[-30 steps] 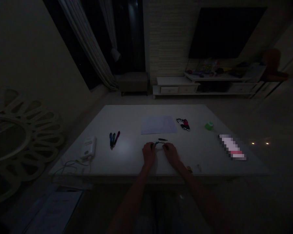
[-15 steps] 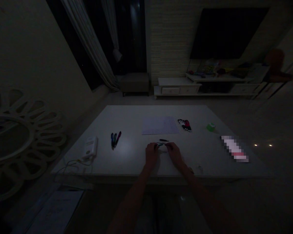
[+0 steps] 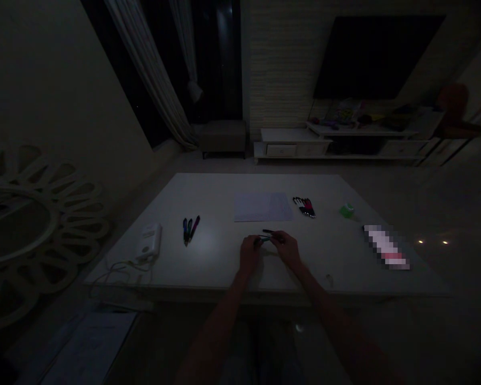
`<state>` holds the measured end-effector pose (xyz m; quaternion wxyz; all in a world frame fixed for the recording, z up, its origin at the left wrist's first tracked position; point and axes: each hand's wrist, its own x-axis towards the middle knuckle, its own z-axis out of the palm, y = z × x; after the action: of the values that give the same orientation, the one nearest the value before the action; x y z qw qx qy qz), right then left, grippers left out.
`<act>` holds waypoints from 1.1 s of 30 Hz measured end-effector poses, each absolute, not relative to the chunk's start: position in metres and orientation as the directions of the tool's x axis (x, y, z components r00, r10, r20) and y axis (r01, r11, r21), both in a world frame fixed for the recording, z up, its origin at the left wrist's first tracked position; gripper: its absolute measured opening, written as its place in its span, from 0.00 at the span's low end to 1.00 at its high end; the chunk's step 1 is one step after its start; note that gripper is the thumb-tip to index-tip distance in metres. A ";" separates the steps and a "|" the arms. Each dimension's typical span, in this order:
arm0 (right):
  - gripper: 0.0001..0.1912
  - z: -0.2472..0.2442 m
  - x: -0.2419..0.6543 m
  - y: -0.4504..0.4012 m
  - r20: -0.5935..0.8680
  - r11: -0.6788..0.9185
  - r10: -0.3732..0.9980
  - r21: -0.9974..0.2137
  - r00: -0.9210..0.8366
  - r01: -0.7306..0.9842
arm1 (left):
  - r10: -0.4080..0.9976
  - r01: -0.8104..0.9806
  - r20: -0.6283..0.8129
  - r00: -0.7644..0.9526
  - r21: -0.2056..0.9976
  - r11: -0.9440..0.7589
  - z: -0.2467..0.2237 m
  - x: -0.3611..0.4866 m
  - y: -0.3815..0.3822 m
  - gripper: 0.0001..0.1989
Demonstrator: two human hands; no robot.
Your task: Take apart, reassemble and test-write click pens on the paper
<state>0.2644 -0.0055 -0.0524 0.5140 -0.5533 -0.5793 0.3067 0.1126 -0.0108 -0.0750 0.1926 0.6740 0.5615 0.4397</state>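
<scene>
In the dim head view, my left hand (image 3: 249, 253) is closed on one end of a slim teal pen part (image 3: 266, 239). Facing it, my right hand (image 3: 287, 249) pinches at the other end, with the fingers bent inward. Fingers cover both ends, so I cannot tell whether it is one piece or two. A short black pen piece (image 3: 266, 231) lies on the white table (image 3: 216, 267) just beyond the fingertips, partly behind my right hand. Farther back lies a sheet of paper (image 3: 260, 207) covered in faint marks.
To the left are several pens (image 3: 190, 230) and a white power adapter (image 3: 149, 241) with cables. At the right lie a fan of black, white and pink pen parts (image 3: 304, 207), a green object (image 3: 347, 210) and a blurred-out phone (image 3: 386, 247). The table's near edge runs under my forearms.
My right hand has shifted slightly forward and now hides part of the black piece. The thin dark rod seen between the hands shows less distinctly. My left hand stays nearly in place.
</scene>
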 end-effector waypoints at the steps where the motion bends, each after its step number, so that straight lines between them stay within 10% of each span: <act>1: 0.13 -0.052 0.265 -0.005 0.255 0.195 0.957 -0.920 0.141 0.340 | 0.923 0.592 0.385 -0.011 0.746 -0.304 -0.075 0.112 -0.011 0.07; 14: 0.09 -0.038 0.278 0.003 0.300 0.320 0.946 -0.802 -0.124 0.505 | 0.954 0.477 0.286 0.092 0.828 -0.294 -0.067 0.113 -0.015 0.09; 26: 0.08 -0.057 0.277 0.023 0.309 0.333 0.933 -0.548 -0.184 0.767 | 0.934 0.338 0.253 -0.253 0.928 -0.159 -0.070 0.115 -0.013 0.09; 33: 0.10 -0.072 0.256 -0.016 0.283 0.319 0.944 -0.640 -0.172 0.699 | 0.895 0.314 0.235 -0.379 0.943 -0.114 -0.073 0.112 -0.012 0.08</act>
<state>0.2556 -0.0162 -0.0724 0.3290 -0.5530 -0.7425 0.1861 0.1122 -0.0122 -0.0726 0.2594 0.4933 0.6128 0.5602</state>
